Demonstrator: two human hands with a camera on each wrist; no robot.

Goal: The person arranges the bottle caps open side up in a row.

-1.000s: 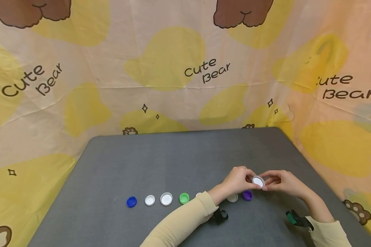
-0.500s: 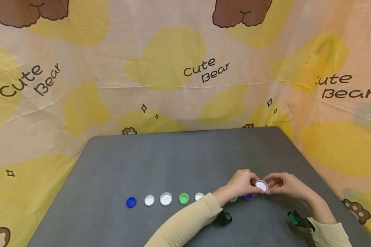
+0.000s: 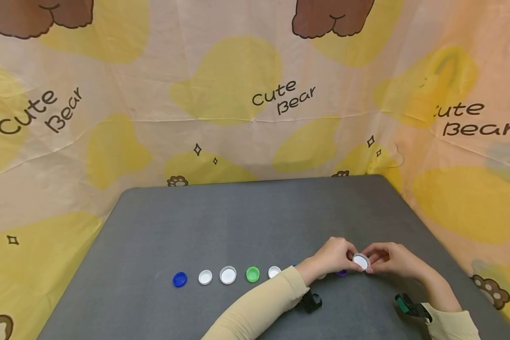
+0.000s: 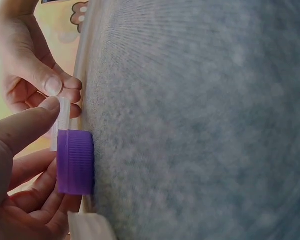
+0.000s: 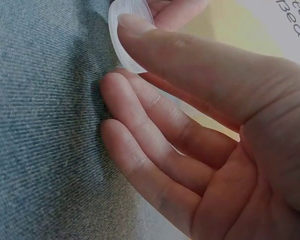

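Observation:
A white bottle cap [image 3: 361, 261] with a translucent rim is held by both hands above the right part of the table, its inner side facing up. My left hand [image 3: 335, 255] pinches its left edge between thumb and fingers. From the other side, my right hand [image 3: 394, 259] grips it; the thumb [image 5: 140, 32] lies on its ribbed wall in the right wrist view. Close below stands a purple bottle cap [image 4: 75, 162] on the table, mostly hidden by the left hand in the head view. The other fingers of the right hand are loosely bent near the tabletop.
On the grey table [image 3: 195, 226], a row runs left from the hands: blue cap [image 3: 180, 279], white cap [image 3: 205, 277], larger white cap [image 3: 227, 275], green cap [image 3: 252, 274], another white cap [image 3: 274, 271]. Further caps are partly covered by the left arm. A printed cloth [image 3: 221, 85] hangs behind.
Both hands have moved slightly right and toward the table's near side, lowering the white cap beside the purple one. The left hand now covers most of the purple cap.

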